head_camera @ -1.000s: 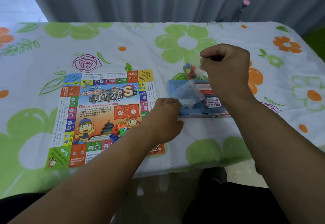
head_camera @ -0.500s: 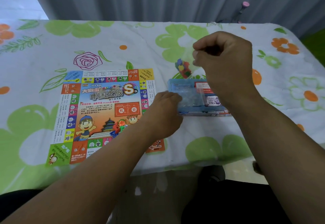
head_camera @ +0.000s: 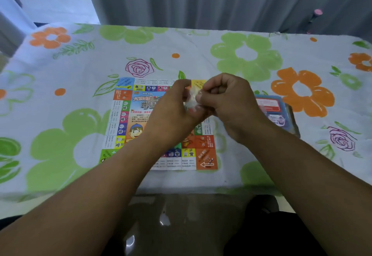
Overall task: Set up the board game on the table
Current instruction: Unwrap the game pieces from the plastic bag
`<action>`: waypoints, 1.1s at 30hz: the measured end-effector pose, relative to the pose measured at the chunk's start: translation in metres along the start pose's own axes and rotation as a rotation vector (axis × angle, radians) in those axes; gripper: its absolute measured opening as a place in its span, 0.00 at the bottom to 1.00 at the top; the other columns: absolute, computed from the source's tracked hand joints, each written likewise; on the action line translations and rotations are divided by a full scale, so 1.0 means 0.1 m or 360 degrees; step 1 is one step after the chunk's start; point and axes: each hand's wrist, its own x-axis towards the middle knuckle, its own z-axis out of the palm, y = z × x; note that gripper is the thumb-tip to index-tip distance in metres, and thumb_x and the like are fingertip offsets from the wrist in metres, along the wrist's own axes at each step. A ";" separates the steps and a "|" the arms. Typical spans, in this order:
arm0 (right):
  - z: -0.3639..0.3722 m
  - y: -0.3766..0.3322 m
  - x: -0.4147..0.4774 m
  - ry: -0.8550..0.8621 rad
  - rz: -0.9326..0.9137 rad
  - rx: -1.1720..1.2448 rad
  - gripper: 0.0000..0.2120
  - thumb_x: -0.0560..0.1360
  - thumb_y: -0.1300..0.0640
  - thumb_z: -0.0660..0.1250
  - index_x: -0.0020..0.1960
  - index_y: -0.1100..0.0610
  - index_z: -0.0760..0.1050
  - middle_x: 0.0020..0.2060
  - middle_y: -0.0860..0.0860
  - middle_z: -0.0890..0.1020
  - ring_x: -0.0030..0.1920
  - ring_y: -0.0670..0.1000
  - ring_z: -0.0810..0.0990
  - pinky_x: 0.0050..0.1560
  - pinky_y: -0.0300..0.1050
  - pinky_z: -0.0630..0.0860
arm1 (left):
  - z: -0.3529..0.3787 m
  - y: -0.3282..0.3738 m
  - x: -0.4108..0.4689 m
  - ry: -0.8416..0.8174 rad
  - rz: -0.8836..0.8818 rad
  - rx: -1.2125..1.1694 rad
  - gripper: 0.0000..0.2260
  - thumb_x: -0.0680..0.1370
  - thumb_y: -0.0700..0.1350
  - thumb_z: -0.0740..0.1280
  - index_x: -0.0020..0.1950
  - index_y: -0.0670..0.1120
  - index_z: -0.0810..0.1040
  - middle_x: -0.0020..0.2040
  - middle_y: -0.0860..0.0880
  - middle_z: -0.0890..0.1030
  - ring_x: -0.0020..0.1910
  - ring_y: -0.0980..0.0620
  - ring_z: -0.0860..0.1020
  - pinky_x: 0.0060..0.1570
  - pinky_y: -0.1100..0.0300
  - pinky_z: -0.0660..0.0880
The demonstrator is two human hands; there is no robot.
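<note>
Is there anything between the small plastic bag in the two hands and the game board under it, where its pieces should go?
Nothing visible does. The left hand and right hand pinch the clear bag over the game board. The hands hide the board's middle, so I cannot tell what lies there. The blue box sits aside.

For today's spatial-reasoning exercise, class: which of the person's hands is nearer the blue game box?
Right. The right hand is just left of the blue game box; the left hand is farther left, over the game board. Both pinch a small clear bag.
</note>
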 end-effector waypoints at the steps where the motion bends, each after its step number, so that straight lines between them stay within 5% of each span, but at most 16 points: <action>1: 0.07 0.02 -0.01 -0.0020 0.0008 -0.0014 0.13 0.70 0.75 0.72 0.41 0.58 0.76 0.30 0.51 0.75 0.34 0.51 0.77 0.41 0.51 0.80 | -0.05 -0.03 -0.02 0.0004 -0.0002 0.0016 0.25 0.72 0.55 0.74 0.66 0.48 0.73 0.52 0.54 0.81 0.51 0.53 0.80 0.49 0.55 0.78; 6: 0.35 0.03 -0.05 -0.0133 0.0074 -0.0009 0.09 0.72 0.71 0.72 0.48 0.60 0.77 0.37 0.56 0.80 0.35 0.49 0.80 0.36 0.44 0.79 | -0.35 -0.20 -0.11 0.0003 -0.0048 0.0011 0.15 0.73 0.51 0.75 0.56 0.49 0.77 0.40 0.55 0.81 0.38 0.56 0.78 0.40 0.57 0.75; 13: 0.58 0.02 -0.05 -0.0343 0.0250 0.0035 0.02 0.77 0.65 0.70 0.46 0.60 0.80 0.40 0.56 0.81 0.38 0.51 0.82 0.44 0.54 0.83 | -0.69 -0.43 -0.28 0.0054 -0.0134 0.0074 0.19 0.73 0.51 0.77 0.60 0.51 0.75 0.44 0.57 0.80 0.44 0.58 0.79 0.50 0.54 0.77; 18: 0.72 0.02 -0.10 -0.0518 0.0215 -0.0073 0.03 0.75 0.68 0.71 0.46 0.61 0.80 0.36 0.55 0.81 0.33 0.49 0.81 0.40 0.51 0.82 | -0.78 -0.48 -0.32 0.0066 -0.0103 0.0128 0.22 0.73 0.53 0.76 0.63 0.49 0.75 0.49 0.55 0.80 0.48 0.55 0.79 0.52 0.54 0.77; 26: 0.76 0.08 -0.11 -0.0386 -0.0292 -0.0448 0.04 0.74 0.66 0.73 0.44 0.58 0.80 0.36 0.50 0.82 0.30 0.49 0.82 0.37 0.51 0.84 | -0.76 -0.44 -0.32 0.0064 -0.0048 0.0203 0.14 0.76 0.49 0.72 0.58 0.45 0.76 0.42 0.53 0.77 0.43 0.53 0.77 0.43 0.58 0.73; 30: 0.79 0.11 -0.07 -0.0410 -0.0341 -0.0653 0.05 0.76 0.61 0.71 0.43 0.53 0.79 0.36 0.47 0.82 0.40 0.51 0.84 0.46 0.58 0.83 | -0.74 -0.48 -0.29 0.0033 -0.0011 0.0280 0.15 0.76 0.49 0.71 0.60 0.46 0.75 0.44 0.53 0.77 0.40 0.57 0.75 0.37 0.65 0.70; 33: 0.78 0.08 -0.05 -0.0566 -0.0115 -0.0593 0.03 0.79 0.61 0.68 0.47 0.60 0.78 0.43 0.56 0.83 0.44 0.55 0.84 0.48 0.58 0.83 | -0.73 -0.54 -0.28 -0.0028 0.0036 0.0400 0.20 0.77 0.50 0.71 0.66 0.46 0.74 0.48 0.54 0.75 0.43 0.56 0.72 0.38 0.67 0.66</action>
